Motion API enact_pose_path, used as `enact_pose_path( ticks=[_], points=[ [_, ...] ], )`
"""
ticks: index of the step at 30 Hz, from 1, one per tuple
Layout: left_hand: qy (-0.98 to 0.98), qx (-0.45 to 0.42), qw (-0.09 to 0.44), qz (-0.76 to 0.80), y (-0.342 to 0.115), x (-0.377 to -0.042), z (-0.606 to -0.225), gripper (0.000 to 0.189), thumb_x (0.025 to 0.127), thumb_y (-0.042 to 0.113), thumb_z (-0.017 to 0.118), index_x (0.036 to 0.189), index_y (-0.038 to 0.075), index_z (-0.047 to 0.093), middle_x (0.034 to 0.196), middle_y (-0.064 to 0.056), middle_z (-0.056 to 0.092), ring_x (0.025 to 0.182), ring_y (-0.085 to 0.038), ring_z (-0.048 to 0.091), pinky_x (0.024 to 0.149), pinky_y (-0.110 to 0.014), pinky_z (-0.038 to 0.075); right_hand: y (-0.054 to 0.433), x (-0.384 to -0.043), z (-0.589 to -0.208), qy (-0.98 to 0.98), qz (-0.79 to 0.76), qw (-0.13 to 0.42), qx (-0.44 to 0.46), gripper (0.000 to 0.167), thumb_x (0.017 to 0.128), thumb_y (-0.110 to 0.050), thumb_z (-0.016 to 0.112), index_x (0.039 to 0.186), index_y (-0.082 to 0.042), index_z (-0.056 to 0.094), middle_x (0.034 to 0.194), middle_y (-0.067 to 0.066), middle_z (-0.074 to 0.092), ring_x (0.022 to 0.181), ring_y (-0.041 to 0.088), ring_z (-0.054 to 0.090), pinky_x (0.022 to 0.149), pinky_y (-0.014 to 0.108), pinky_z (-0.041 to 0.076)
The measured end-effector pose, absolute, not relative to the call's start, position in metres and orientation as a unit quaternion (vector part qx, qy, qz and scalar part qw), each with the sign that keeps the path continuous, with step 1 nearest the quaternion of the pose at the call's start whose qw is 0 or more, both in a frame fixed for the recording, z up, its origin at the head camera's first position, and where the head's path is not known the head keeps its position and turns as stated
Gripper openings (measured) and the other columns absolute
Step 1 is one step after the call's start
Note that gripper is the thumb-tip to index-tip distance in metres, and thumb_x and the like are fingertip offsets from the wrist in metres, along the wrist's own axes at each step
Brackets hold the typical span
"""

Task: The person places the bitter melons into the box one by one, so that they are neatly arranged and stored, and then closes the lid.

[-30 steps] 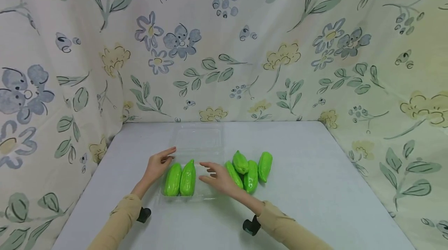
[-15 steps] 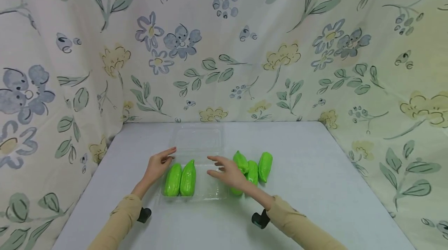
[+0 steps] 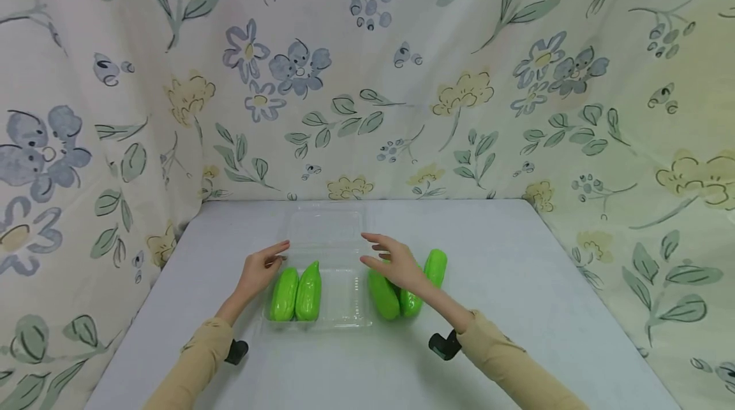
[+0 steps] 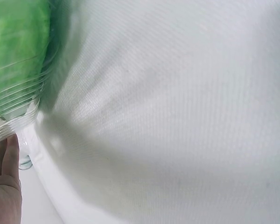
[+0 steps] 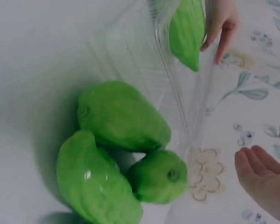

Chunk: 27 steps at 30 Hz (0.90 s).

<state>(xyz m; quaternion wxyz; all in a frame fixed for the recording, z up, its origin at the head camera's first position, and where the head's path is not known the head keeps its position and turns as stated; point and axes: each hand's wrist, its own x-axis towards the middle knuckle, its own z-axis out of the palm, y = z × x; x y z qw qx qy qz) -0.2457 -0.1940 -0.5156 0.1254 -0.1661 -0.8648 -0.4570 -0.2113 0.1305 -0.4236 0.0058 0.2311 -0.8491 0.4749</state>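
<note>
A clear plastic clamshell box (image 3: 344, 324) lies with its lid (image 3: 327, 227) folded back. Two long green papaya-like fruits (image 3: 309, 294) (image 4: 16, 51) fill its left part. My left hand (image 3: 258, 271) rests at the box's back left; in the left wrist view its straight fingers (image 4: 10, 158) touch the rim. My right hand (image 3: 399, 262) hovers, fingers spread and holding nothing, over the loose green fruits (image 3: 383, 295) right of the box. The right wrist view shows three of them, one oblong fruit (image 5: 123, 116) nearest the box. The right hand partly covers the others in the head view.
Another green fruit (image 3: 436, 264) leans outward at the right of the loose group. A white cloth-covered table (image 3: 517, 308) runs under everything, and a floral curtain (image 3: 367, 78) hangs along its back and sides.
My right hand has moved right and back, from over the box to above the loose fruits. The left hand and the two boxed fruits have stayed in place.
</note>
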Motion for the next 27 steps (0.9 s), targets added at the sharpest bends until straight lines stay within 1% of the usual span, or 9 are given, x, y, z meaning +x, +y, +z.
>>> enact_pose_path(
  ticks=[7,12,19,24,27],
  points=[
    [-0.862,-0.163,0.128,-0.463,-0.194,-0.246,-0.516,0.039,0.089,-0.009,0.053,0.127,-0.003,0.058,0.130,-0.019,0.058,0.098,-0.032,0.068,0.084,-0.041,0.057,0.149,-0.216,-0.422,-0.865,0.453,0.033,0.213,0.048,0.089,-0.017,0.066,0.134,-0.007,0.053,0.136,0.017,0.054,0.114,0.036,0.059,0.093,0.049,0.054],
    [-0.861,-0.168,0.130,-0.461,-0.194,-0.246,-0.517,0.039,0.089,-0.010,0.053,0.127,-0.004,0.058,0.130,-0.019,0.058,0.098,-0.032,0.068,0.084,-0.040,0.058,0.162,-0.218,-0.422,-0.876,0.439,0.042,0.195,0.047,0.089,-0.017,0.066,0.133,-0.006,0.054,0.135,0.018,0.054,0.114,0.038,0.059,0.093,0.052,0.053],
    [-0.862,-0.160,0.125,-0.464,-0.195,-0.245,-0.515,0.038,0.089,-0.009,0.053,0.126,-0.003,0.059,0.130,-0.020,0.058,0.098,-0.033,0.068,0.083,-0.041,0.057,0.184,-0.220,-0.426,-0.902,0.412,0.058,0.114,0.048,0.090,-0.023,0.064,0.134,-0.006,0.053,0.137,0.018,0.053,0.116,0.040,0.057,0.097,0.053,0.049],
    [-0.864,-0.160,0.119,-0.463,-0.194,-0.246,-0.516,0.038,0.089,-0.009,0.052,0.127,-0.004,0.058,0.132,-0.019,0.057,0.099,-0.032,0.068,0.085,-0.041,0.057,0.203,-0.224,-0.435,-0.915,0.388,0.082,0.071,0.050,0.091,-0.023,0.064,0.135,-0.003,0.051,0.134,0.025,0.053,0.115,0.045,0.056,0.096,0.053,0.049],
    [-0.865,-0.157,0.117,-0.461,-0.195,-0.246,-0.516,0.038,0.089,-0.008,0.053,0.127,-0.003,0.058,0.132,-0.019,0.057,0.099,-0.032,0.068,0.086,-0.041,0.057,0.214,-0.227,-0.441,-0.921,0.373,0.095,0.055,0.049,0.091,-0.022,0.063,0.134,-0.001,0.051,0.133,0.025,0.054,0.114,0.046,0.056,0.094,0.054,0.050]
  ],
)
